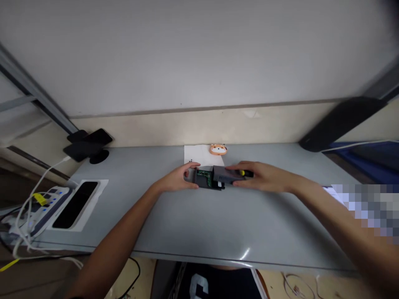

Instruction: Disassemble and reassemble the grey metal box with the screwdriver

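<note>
Over the middle of the desk, my left hand (178, 178) grips the left end of a dark device tray (202, 182), fingers and thumb around its sides. A green circuit board (208, 177) shows in that tray. My right hand (254, 176) is closed on a grey casing (222, 174), which covers the tray's right part. A small black-and-yellow tool (245, 172), seemingly a screwdriver, is also held in the right hand; its tip is hidden. Behind the hands lies a white paper sheet (199, 154) with several tiny dark pieces, likely screws, on it.
An orange-and-white animal-face case (218, 149) sits at the paper's back right corner. On the left are a phone (76, 204), a power strip (51, 209) with cables and a black stand (99, 156). A dark cylinder-like object (339, 122) leans at the back right.
</note>
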Available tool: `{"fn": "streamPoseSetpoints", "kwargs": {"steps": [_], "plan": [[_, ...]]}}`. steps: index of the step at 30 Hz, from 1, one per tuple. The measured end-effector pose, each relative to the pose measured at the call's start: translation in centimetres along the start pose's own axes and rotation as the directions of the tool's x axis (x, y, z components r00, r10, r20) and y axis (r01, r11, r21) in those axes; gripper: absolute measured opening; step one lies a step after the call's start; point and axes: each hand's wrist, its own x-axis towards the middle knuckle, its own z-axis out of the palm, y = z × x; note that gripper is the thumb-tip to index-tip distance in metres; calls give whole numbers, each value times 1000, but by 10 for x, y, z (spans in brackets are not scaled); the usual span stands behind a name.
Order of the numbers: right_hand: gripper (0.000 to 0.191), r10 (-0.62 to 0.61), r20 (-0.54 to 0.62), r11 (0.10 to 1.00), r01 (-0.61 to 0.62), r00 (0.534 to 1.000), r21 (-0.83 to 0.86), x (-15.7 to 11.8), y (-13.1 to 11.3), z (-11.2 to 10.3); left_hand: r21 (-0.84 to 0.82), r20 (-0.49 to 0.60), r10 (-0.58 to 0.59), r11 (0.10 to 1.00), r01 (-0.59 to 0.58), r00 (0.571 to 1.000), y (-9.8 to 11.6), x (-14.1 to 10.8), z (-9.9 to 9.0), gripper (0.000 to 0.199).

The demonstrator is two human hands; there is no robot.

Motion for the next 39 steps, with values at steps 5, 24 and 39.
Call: {"fn": "streamPoseSetpoints", "kwargs": {"steps": [5, 24, 39], "plan": [[69, -45, -2, 984, 44, 999, -173, -5, -18, 22, 10, -56, -4, 1000, 5, 998, -1, 5, 8, 85], [63, -201, -173, 980, 198, 964, -34, 8, -42, 21, 271, -31, 126, 956, -113, 992, 11, 2, 18, 92], [61, 490, -509, 567, 185, 708, 803, 74, -20, 62, 477, -75, 300, 848, -230, 951, 12, 0, 28, 57]]}}
